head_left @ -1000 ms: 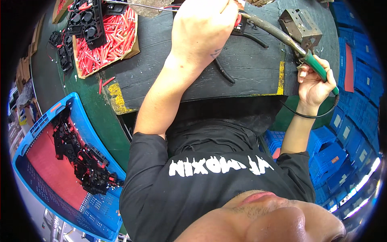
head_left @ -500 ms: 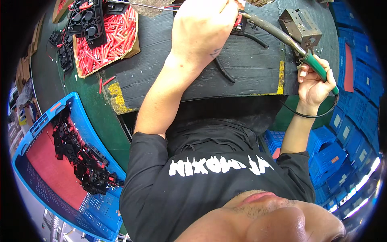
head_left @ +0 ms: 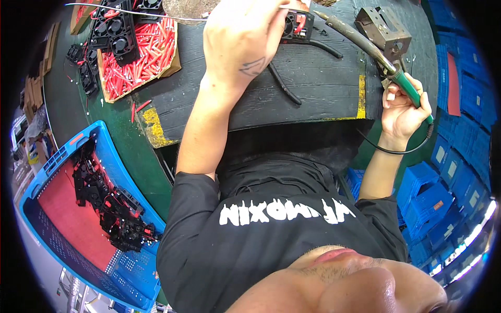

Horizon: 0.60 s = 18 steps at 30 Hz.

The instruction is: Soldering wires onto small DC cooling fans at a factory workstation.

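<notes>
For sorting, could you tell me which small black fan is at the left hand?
The small black fan with red wires, at the left hand; the other fans lie by the red tubes.

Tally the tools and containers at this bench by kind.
Soldering iron: 1
Iron stand: 1
Blue crate: 1
Cardboard tray of red tubes: 1
Fan being soldered: 1
Solder wire: 1
Total: 6

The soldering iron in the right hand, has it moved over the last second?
No. The soldering iron keeps the same slant, its tip beside the small black fan, and the right hand sits at the same spot by the metal stand.
</notes>
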Tool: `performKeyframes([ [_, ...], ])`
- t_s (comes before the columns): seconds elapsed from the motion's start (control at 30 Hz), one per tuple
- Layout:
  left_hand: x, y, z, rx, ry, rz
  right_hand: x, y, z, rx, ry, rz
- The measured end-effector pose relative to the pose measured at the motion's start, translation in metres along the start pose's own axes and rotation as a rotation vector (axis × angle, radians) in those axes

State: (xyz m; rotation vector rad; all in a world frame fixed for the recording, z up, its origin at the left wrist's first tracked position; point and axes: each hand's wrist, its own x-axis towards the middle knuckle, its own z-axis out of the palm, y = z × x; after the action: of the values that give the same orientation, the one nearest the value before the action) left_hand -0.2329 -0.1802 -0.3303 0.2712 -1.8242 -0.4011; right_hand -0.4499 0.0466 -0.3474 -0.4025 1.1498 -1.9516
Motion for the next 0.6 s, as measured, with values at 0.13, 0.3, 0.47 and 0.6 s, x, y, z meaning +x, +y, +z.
performKeyframes([
  [0.13, 0.019, 0.04, -0.023, 0.285, -0.215, -0.289, -0.022, -0.016, -0.002, 0.01, 0.071, -0.044],
  [0.3, 0.001, 0.048, -0.052, 0.507, -0.411, -0.337, -0.044, -0.022, -0.012, 0.078, 0.079, -0.093],
  [0.47, 0.009, 0.048, -0.062, 0.764, -0.629, -0.145, -0.058, -0.016, -0.021, 0.095, 0.109, -0.107],
  [0.6, 0.024, 0.037, -0.038, 0.097, -0.408, 0.029, -0.064, -0.011, -0.019, 0.109, 0.071, -0.1],
])
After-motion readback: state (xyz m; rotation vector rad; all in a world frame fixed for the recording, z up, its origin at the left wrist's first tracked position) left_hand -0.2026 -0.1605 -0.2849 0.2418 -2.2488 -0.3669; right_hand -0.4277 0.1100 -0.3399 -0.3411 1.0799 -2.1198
